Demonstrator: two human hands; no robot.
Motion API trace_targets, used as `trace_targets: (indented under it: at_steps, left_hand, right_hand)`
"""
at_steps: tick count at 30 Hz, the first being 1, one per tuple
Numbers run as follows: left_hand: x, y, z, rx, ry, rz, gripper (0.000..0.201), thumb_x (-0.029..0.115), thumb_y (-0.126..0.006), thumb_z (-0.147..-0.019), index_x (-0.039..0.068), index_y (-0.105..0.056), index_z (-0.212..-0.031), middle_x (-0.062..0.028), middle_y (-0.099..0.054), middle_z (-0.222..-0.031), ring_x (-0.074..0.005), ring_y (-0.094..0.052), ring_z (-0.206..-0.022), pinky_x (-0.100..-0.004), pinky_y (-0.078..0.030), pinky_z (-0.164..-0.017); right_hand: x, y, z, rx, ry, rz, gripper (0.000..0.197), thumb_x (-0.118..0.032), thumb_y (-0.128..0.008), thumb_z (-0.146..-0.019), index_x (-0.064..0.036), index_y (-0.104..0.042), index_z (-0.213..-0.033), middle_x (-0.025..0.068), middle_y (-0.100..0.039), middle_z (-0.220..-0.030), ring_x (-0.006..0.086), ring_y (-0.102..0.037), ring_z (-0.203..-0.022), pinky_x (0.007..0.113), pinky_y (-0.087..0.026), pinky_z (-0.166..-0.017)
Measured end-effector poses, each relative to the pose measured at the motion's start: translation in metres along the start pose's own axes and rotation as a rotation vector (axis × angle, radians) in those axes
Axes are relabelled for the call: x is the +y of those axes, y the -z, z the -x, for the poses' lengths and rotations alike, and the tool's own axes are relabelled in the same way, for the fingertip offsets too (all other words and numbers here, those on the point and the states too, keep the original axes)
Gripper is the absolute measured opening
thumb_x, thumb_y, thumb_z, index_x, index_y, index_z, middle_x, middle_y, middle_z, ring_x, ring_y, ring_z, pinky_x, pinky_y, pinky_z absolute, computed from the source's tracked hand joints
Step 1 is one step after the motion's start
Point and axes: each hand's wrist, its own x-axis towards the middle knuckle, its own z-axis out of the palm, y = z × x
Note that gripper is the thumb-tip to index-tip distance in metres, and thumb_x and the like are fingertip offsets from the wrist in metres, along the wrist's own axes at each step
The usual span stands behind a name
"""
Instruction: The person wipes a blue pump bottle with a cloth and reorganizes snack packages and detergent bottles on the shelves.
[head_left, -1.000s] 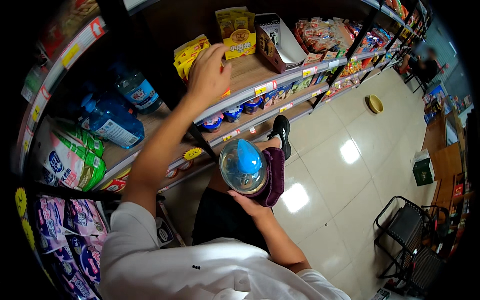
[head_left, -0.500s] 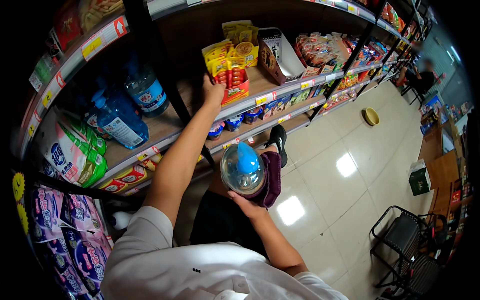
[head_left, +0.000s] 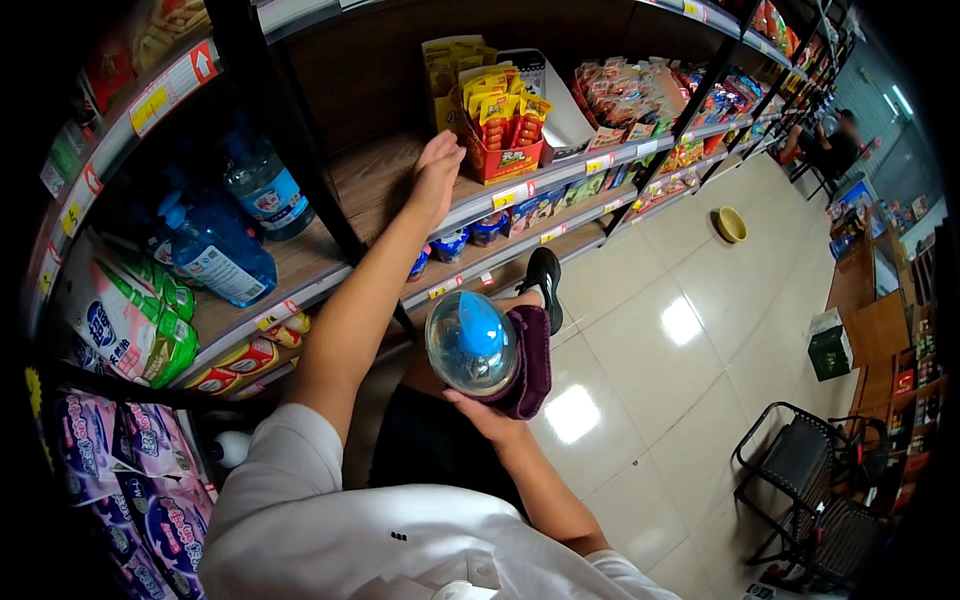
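Observation:
My left hand (head_left: 437,175) is over the wooden shelf, its fingers stretched out and nothing held in it. Just right of it stands a red box of packaged sausages (head_left: 503,140), yellow wrappers showing on top; a small gap seems to separate the two. Low in front of my body, my right hand (head_left: 487,415) grips a clear round bottle with a blue top (head_left: 470,345) together with a folded purple cloth (head_left: 530,365). The fingers beneath the bottle are partly hidden.
Behind the sausages stands a yellow box (head_left: 445,80), and an open white-lined carton (head_left: 565,115) is beside them. Blue pump bottles (head_left: 225,255) fill the left shelf. A yellow bowl (head_left: 731,225) lies on the tiled floor, with black chairs (head_left: 795,465) at right and a seated person (head_left: 835,150) far off.
The sausage box has shifted right, in front of the open carton. My left hand has let go of it and opened beside it. My right hand still holds the bottle and cloth.

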Motion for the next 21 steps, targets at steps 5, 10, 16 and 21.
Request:
trace_targets:
  at_steps: [5,10,16,21]
  left_hand:
    - [0.059,0.018,0.156,-0.466,0.147,0.119,0.086,0.04,-0.074,-0.092,0.003,-0.032,-0.158,-0.0213,-0.038,-0.161,-0.0351,-0.039,-0.149,-0.0496,-0.03,-0.124]
    - [0.074,0.031,0.213,-0.497,0.219,-0.211,0.135,0.04,-0.103,-0.054,0.004,-0.027,-0.161,-0.0117,-0.041,-0.158,-0.0253,-0.037,-0.147,-0.0402,-0.027,-0.123]
    - [0.065,0.016,0.207,-0.34,0.081,-0.354,0.123,0.047,-0.101,-0.056,0.007,-0.039,-0.154,-0.0099,-0.042,-0.152,-0.0251,-0.038,-0.145,-0.0398,-0.03,-0.121]
    - [0.081,0.01,0.192,-0.498,0.084,-0.457,0.109,0.037,-0.098,-0.068,0.007,-0.038,-0.154,-0.0153,-0.048,-0.149,-0.0272,-0.043,-0.143,-0.0408,-0.03,-0.122]
  right_hand:
    - [-0.011,0.012,-0.02,-0.008,-0.046,-0.012,0.089,-0.013,-0.093,-0.073,-0.0034,-0.046,-0.149,0.0107,-0.058,-0.142,0.0231,-0.056,-0.129,0.039,-0.044,-0.112]
    - [-0.054,0.01,-0.07,-0.093,0.181,-0.046,0.107,-0.02,-0.099,-0.062,0.0028,-0.042,-0.15,0.015,-0.057,-0.144,0.0248,-0.057,-0.129,0.04,-0.044,-0.113]
    - [-0.005,0.024,-0.097,-0.088,0.223,0.016,0.11,-0.028,-0.101,-0.062,-0.0014,-0.042,-0.151,0.0121,-0.056,-0.143,0.0236,-0.055,-0.13,0.041,-0.045,-0.112]
    - [0.007,0.022,-0.083,-0.029,0.245,0.063,0.11,-0.027,-0.101,-0.062,-0.003,-0.041,-0.152,0.0109,-0.057,-0.142,0.0226,-0.056,-0.128,0.04,-0.046,-0.11]
